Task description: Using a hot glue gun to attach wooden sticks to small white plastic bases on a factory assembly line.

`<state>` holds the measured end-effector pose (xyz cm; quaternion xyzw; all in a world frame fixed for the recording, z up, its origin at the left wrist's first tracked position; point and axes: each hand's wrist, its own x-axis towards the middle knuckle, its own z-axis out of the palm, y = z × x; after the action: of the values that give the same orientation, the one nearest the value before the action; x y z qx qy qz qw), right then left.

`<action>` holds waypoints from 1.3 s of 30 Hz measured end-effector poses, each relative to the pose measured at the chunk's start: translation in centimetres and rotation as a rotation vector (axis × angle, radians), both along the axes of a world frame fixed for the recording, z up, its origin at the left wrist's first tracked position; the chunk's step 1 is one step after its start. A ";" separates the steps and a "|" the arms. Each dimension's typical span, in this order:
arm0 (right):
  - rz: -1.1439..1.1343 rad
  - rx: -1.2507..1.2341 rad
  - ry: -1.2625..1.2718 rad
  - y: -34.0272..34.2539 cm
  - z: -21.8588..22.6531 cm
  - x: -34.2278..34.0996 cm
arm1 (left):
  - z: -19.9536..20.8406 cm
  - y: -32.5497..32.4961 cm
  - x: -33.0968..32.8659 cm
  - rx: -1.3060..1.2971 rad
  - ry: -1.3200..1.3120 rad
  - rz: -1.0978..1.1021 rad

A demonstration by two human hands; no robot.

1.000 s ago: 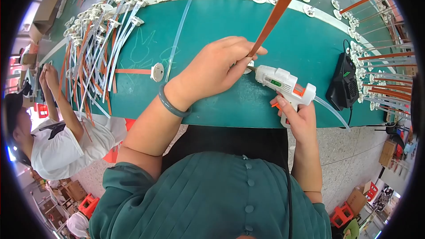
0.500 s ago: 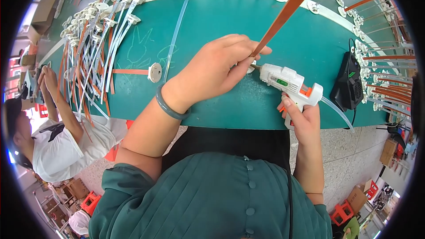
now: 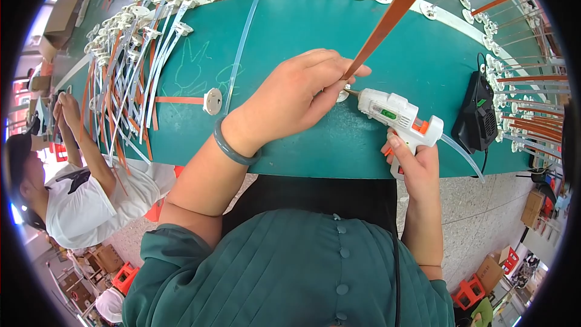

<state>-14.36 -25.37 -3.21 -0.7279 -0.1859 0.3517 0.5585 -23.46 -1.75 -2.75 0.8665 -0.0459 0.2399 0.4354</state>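
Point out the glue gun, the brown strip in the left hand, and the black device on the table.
Glue gun (image 3: 402, 112): head view, white body.
Brown strip (image 3: 387, 24): head view, middle of its visible length.
Black device (image 3: 475, 117): head view, middle of casing.

The floor (image 3: 472, 212) is pale and speckled. Above it stands a green bench (image 3: 302, 154). Red stools (image 3: 126, 272) and cardboard boxes (image 3: 532, 208) are on both sides, and bright light (image 3: 17, 211) shows at the left edge.
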 end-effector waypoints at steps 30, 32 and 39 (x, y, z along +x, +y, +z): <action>-0.186 0.680 0.322 -4.1 -3.3 2.5 | -1.5 -2.1 21.6 0.190 -0.234 0.434; -0.183 0.674 0.318 -3.8 -3.1 2.5 | -1.4 -2.0 21.4 0.154 -0.149 0.430; -0.186 0.679 0.231 -4.4 -3.4 2.0 | -1.1 -3.3 18.2 0.138 -0.098 0.396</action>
<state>-12.38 -29.80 -6.57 -0.4705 -0.1610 0.2976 0.8150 -5.22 -5.09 -3.84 0.8736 0.0879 0.3589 0.3166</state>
